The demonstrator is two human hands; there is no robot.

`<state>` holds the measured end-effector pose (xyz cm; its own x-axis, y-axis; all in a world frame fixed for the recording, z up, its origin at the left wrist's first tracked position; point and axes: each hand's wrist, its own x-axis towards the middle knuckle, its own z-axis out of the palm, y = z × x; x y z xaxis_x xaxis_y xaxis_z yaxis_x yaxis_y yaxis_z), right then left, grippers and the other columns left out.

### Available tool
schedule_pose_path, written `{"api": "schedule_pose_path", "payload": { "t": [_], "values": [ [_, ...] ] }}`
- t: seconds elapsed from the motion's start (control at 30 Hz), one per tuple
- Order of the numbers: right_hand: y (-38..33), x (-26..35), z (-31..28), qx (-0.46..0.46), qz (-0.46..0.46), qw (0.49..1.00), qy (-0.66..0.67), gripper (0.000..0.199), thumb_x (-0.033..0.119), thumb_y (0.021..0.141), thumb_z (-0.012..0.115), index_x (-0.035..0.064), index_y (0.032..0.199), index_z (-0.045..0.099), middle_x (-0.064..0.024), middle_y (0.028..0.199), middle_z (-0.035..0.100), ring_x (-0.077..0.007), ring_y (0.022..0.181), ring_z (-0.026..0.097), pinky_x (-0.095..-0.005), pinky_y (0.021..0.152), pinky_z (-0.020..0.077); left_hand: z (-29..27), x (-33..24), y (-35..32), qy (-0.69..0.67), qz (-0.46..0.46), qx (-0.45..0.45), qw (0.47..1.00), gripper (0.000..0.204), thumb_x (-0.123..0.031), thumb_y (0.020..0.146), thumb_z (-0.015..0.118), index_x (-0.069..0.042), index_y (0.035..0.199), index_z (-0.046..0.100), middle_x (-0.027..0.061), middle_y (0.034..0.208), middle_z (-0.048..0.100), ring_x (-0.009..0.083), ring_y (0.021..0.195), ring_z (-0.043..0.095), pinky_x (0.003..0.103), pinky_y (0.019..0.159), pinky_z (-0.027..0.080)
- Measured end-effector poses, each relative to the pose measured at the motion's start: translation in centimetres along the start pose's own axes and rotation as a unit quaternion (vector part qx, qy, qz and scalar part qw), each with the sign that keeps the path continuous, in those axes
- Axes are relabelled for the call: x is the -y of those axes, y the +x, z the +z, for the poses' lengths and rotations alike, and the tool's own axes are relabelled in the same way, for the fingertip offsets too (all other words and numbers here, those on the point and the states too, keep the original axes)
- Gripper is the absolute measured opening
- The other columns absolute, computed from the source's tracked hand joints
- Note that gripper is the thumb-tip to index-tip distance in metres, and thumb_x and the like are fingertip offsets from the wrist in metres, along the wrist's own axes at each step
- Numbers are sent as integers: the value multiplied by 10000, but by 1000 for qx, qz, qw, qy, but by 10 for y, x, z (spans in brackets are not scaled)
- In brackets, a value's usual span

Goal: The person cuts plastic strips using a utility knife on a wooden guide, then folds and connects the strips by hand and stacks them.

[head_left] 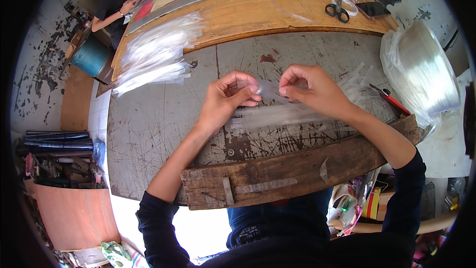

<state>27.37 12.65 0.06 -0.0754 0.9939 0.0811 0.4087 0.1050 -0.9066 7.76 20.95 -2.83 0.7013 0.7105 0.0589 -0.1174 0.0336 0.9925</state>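
Between my two hands a clear plastic strip (pixel 270 90) is stretched above the scratched grey tabletop (pixel 148 134). My left hand (pixel 230 97) pinches one end between thumb and fingers. The other end is pinched by my right hand (pixel 310 89). Below them, loose clear strips (pixel 277 116) lie across the tabletop, and more strips (pixel 359 82) spread out beyond my right wrist. At the far left rests a large pile of cut clear strips (pixel 161 47), partly on the wooden board (pixel 238 17).
A worn wooden plank (pixel 297 168) runs along the near edge. To the right stand a big roll of clear plastic (pixel 429 72) and a red-handled cutter (pixel 395 103). Scissors (pixel 338 11), a tape roll (pixel 348 6) and a phone (pixel 373 10) lie at the back. Another person (pixel 124 0) works at far left.
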Motion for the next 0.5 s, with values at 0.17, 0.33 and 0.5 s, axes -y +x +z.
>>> {"api": "schedule_pose_path", "payload": {
  "t": [0.17, 0.33, 0.5],
  "values": [
    [0, -2, 0, -8, 12, 1000, -2, 128, 118, 765, 603, -6, 783, 577, -61, 679, 588, -113, 604, 542, -261, 564, 425, 0, -2, -1, -16, -26, -5, 1000, 162, -69, 822, 586, -21, 976, 565, 75, 932, 593, 141, 822, 603, 232, 681, 532],
    [-1, 1, 0, -5, 4, 999, -45, 140, 131, 761, 608, -5, 778, 580, -77, 674, 594, -140, 598, 549, -278, 559, 424, -1, 0, 0, 2, -15, 6, 1000, 176, -62, 823, 583, -10, 989, 561, 89, 948, 592, 147, 826, 603, 239, 699, 531],
    [-1, -1, -1, 23, 1, 998, -50, 139, 137, 771, 600, 0, 789, 581, -79, 661, 589, -140, 602, 549, -283, 560, 422, -1, 5, 2, -1, -10, -1, 1000, 158, -51, 821, 583, 1, 967, 559, 94, 931, 593, 150, 813, 604, 245, 705, 529]
  ]
}}
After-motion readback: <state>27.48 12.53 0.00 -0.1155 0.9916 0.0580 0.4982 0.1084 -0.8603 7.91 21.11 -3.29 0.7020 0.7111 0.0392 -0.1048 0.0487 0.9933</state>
